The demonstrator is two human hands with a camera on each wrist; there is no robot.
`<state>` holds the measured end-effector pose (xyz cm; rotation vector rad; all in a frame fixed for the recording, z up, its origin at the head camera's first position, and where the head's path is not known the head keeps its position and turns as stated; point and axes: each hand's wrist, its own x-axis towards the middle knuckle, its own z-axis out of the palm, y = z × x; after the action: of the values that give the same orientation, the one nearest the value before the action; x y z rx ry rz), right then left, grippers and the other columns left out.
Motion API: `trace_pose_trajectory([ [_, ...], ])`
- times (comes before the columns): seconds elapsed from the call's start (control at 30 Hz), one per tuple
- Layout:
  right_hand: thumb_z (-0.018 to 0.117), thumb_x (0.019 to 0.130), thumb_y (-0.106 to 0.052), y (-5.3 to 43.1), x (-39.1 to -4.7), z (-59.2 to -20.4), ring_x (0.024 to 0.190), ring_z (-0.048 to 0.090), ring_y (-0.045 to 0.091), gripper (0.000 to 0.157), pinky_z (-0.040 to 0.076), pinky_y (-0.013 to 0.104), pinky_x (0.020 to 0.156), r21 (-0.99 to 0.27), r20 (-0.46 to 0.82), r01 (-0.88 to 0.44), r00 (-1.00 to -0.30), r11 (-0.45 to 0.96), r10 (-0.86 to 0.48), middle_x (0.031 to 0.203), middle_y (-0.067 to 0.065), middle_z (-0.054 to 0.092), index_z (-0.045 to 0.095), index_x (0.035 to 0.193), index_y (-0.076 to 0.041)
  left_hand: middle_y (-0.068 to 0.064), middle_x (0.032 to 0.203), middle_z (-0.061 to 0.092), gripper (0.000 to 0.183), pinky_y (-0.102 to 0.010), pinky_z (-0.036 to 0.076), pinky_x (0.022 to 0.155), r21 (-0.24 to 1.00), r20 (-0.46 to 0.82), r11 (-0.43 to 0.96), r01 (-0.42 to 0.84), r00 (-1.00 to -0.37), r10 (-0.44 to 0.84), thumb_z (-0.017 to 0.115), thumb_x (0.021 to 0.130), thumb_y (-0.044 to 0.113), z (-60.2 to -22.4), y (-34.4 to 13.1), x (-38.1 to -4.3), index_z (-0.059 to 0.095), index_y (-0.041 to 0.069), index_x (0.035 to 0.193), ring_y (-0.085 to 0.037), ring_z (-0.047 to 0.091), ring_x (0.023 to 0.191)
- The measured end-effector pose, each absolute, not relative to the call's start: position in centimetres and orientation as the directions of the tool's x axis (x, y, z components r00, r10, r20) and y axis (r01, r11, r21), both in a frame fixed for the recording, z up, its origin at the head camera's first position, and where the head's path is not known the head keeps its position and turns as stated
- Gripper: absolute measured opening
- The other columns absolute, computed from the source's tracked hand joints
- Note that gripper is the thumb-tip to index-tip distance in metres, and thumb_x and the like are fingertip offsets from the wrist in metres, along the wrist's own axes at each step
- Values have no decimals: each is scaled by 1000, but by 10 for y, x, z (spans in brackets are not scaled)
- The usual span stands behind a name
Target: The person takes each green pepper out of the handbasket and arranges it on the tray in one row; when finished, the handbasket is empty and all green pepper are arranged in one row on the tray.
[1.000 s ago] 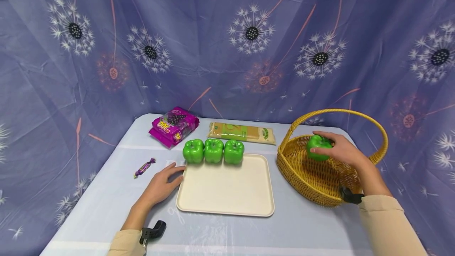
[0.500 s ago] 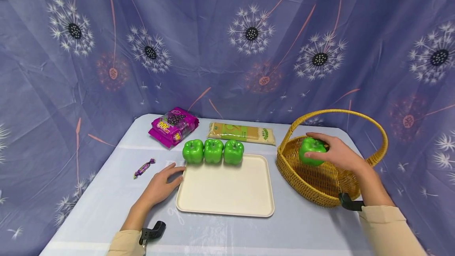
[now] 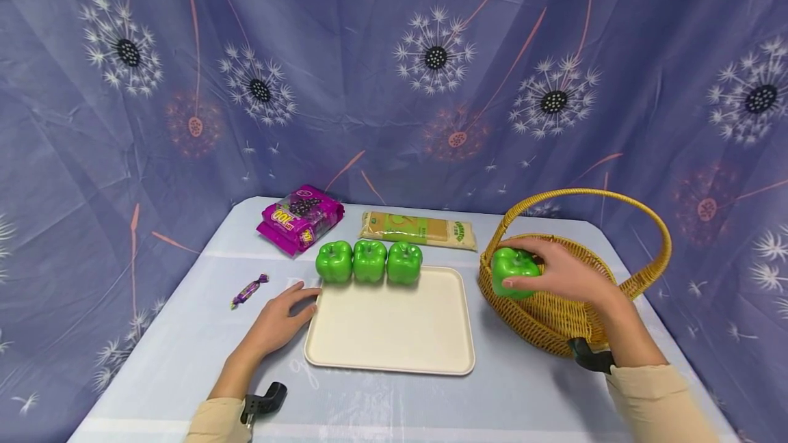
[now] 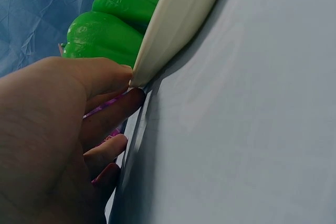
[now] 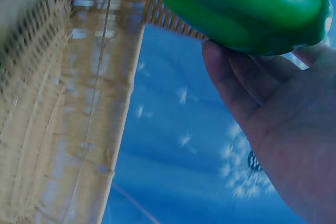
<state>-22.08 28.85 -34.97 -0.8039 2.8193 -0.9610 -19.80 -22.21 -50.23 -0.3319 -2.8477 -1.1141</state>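
Observation:
My right hand (image 3: 563, 272) grips a green bell pepper (image 3: 512, 273) over the left rim of the wicker basket (image 3: 523, 323). In the right wrist view the pepper (image 5: 252, 9) sits against the curled fingers, with the woven basket wall (image 5: 89, 119) beside it. At the left edge of the cream tray (image 3: 394, 330), my left hand (image 3: 280, 320) touches the rim with its fingers; the left wrist view shows thumb and fingertips at the tray's corner (image 4: 176, 22). Three green bell peppers (image 3: 369, 262) stand in a row along the tray's far left edge.
A purple candy bag (image 3: 301, 219) lies at the back left, and a yellow-green noodle packet (image 3: 418, 230) behind the peppers. One wrapped candy (image 3: 250, 290) is left of the tray. The basket's tall handle (image 3: 585, 192) arches beside the right arm. A patterned curtain (image 3: 345, 74) hangs behind the table.
My right hand has carried the pepper leftward from inside the basket to its left rim. The left hand, the tray and the three peppers have stayed in place.

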Motion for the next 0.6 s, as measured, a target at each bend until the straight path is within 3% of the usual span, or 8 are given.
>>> trace_pose_trajectory([
  [0.37,78,76,-49,240,-223,-360,89,58,14,67,52,34,75,-608,121,-516,-811,604,-572,114,-6,59,51,136,-33,-23,143,42,35,-63,27,105,668,139,710,222,-975,174,64,93,27,-500,-221,-197,63,18,128,-43,36,132],
  [0.6,78,73,-53,217,-236,-386,95,57,14,72,50,37,79,-625,150,-510,-821,590,-551,120,-6,57,52,137,-30,-23,144,42,35,-62,27,105,674,142,703,225,-974,175,64,93,29,-500,-221,-196,63,19,128,-43,36,132],
])
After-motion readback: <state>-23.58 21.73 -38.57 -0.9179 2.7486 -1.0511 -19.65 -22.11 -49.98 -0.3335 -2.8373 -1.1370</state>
